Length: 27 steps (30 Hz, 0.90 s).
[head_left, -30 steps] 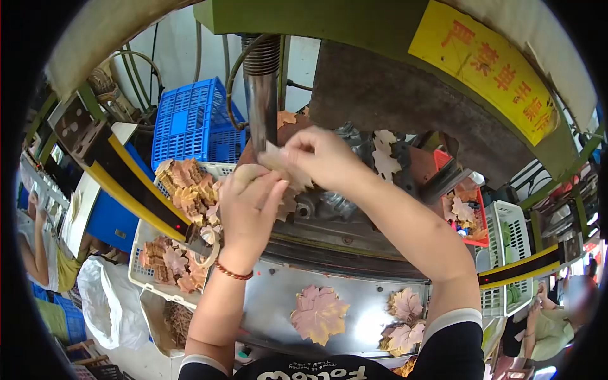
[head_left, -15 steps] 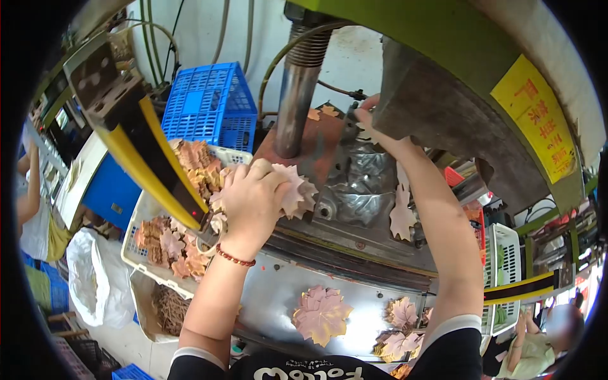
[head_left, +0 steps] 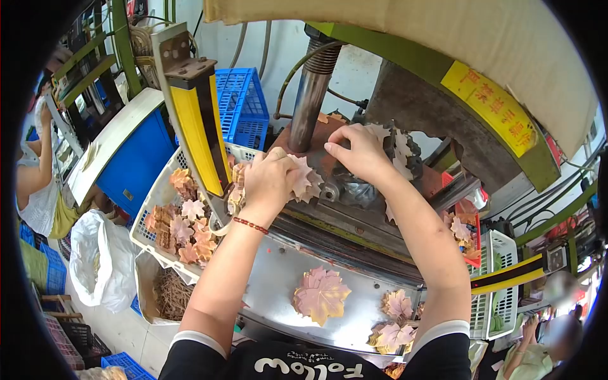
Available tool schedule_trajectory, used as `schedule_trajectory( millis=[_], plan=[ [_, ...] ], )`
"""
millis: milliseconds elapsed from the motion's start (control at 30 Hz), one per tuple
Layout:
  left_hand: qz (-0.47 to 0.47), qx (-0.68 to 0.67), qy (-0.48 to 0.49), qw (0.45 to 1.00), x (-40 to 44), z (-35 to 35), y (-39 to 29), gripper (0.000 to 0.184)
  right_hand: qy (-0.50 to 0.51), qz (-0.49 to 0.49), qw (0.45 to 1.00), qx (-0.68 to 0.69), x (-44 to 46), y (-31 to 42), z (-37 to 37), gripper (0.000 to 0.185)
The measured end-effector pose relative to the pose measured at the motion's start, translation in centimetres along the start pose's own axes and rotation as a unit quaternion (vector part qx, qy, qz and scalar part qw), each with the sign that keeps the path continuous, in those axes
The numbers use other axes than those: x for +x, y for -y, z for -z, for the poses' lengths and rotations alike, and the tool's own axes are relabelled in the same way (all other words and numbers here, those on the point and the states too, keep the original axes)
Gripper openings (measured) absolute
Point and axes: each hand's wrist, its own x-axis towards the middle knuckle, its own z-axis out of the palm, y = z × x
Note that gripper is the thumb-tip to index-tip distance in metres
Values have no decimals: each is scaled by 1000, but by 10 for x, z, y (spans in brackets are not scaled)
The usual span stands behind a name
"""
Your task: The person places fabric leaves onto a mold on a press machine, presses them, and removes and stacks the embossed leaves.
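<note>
My left hand point(head_left: 269, 182) is closed round a stack of pinkish leaf cutouts point(head_left: 306, 180), which pokes out to the right of the fingers. My right hand point(head_left: 362, 153) hovers over the shiny leaf-shaped metal mould point(head_left: 358, 191) on the press bed, partly covering it. Its index finger and thumb are bent with a gap between them, and I see nothing in them. Behind that hand, pale leaf-shaped scrap point(head_left: 401, 155) lies at the mould's right side. A pink leaf stack with yellow edges point(head_left: 321, 296) rests on the metal shelf point(head_left: 266, 285) in front of me.
A white basket point(head_left: 147, 237) of leaf cutouts stands left, beneath a yellow-and-black guard post point(head_left: 197, 133). The steel press column point(head_left: 310, 104) rises behind my hands. More leaf stacks point(head_left: 392, 334) lie on the shelf's right. Another person's arm point(head_left: 39, 158) shows far left.
My right hand has come back from behind the press head to above the mould, toward my left hand. My left hand still grips the leaf stack. The view has shifted.
</note>
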Motion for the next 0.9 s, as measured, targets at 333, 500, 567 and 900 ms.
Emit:
schedule_trajectory(
  millis=[333,500,567,900],
  plan=[
    [-23,-39,-196,979,-7,-2,-12,8,-14,-19,1000,-9,-8,27,-10,38],
    [-9,-132,-154,979,-3,-1,-17,13,-28,44,993,102,8,-5,-32,34],
    [64,-233,-94,966,-3,2,-11,15,6,-80,997,11,17,-6,1,31],
    [-56,-25,-13,998,-9,-1,1,11,-361,51,877,-314,21,-126,8,32]
  ],
)
